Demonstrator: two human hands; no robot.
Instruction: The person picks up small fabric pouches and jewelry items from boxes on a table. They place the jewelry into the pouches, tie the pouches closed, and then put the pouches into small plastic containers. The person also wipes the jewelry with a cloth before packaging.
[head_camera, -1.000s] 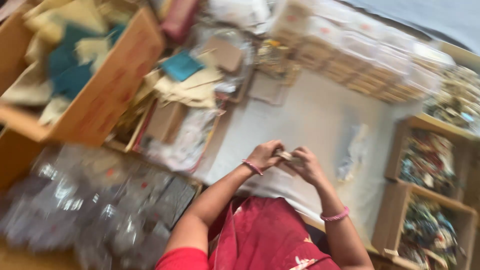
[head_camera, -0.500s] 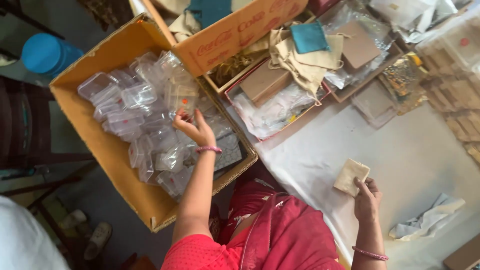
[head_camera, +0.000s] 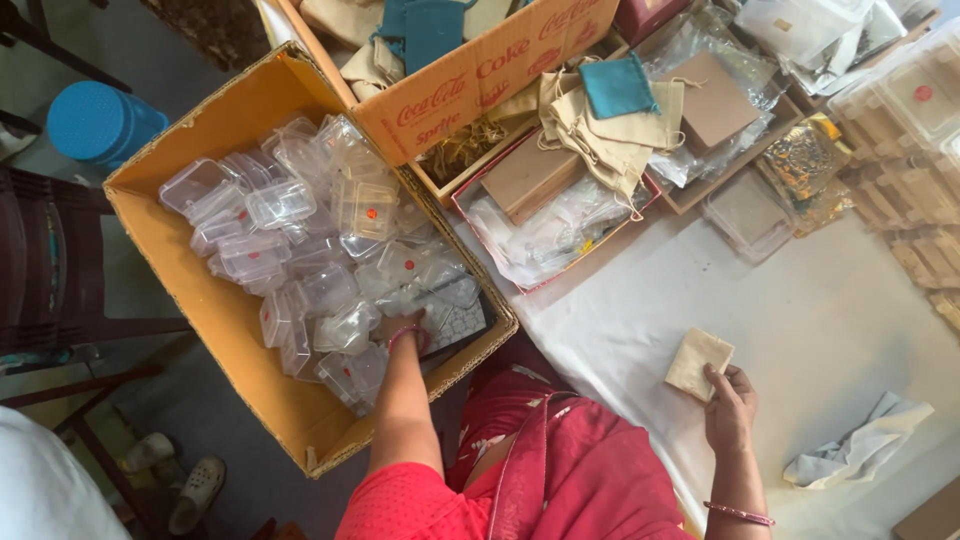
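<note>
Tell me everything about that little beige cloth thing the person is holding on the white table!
The small beige cloth pouch looks like soft woven fabric, roughly square, flat and closed. It lies a little tilted on the white cloth-covered table, near the person's lap. The right hand touches its lower right corner with its fingers; whether they pinch it or just rest on it cannot be told. Nothing else touches it, and no drawstring can be made out.

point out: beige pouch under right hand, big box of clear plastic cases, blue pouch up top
beige pouch (head_camera: 697, 361), head view, middle of cloth.
cardboard box (head_camera: 180, 290), head view, bare inner wall.
blue pouch (head_camera: 617, 86), head view, centre of fabric.
</note>
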